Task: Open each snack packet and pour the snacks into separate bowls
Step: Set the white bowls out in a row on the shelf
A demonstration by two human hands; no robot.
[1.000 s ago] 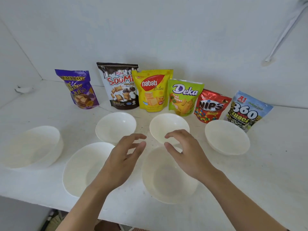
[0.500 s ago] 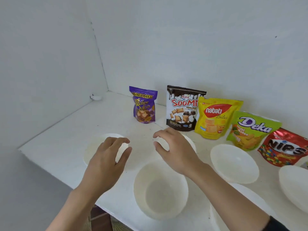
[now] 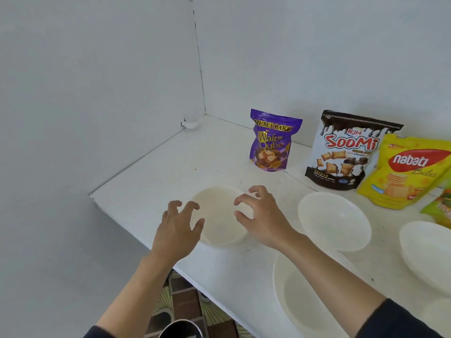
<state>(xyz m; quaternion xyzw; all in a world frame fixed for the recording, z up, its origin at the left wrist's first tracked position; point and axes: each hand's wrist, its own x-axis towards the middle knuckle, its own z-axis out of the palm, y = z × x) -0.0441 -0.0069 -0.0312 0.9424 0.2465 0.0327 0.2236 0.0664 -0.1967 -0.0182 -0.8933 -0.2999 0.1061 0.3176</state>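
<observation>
Head cam, looking down at white counter (image 3: 170, 172) set in a wall corner. L hand (image 3: 179, 228) and R hand (image 3: 261, 215) are apart, one on each side of the leftmost bowl (image 3: 217, 225), which sits near the counter's left end, close to the front edge. Both hands have fingers spread and half-curled, claw-like, nothing gripped. L thumb is right at the bowl's left rim, R thumb and forefinger overlap its right rim; I can't tell from here if either actually touches. Behind the bowl, by the back wall, the purple Wafer Qube packet (image 3: 272, 140) stands upright, top looks closed. To its right, SooMi packet (image 3: 346, 152), then yellow nabati packet (image 3: 407, 174) leaning just in front of it, both upright. A green packet (image 3: 441, 208) is cut off at frame edge. More white bowls: second bowl (image 3: 334, 223) just right of R hand, front bowl (image 3: 300, 301) partly under R forearm, far-right bowl (image 3: 427, 252) at the edge. Small white clip (image 3: 190, 123) in the corner. Below counter: patterned floor (image 3: 185, 298), dark round rim (image 3: 181, 330), unclear what.
</observation>
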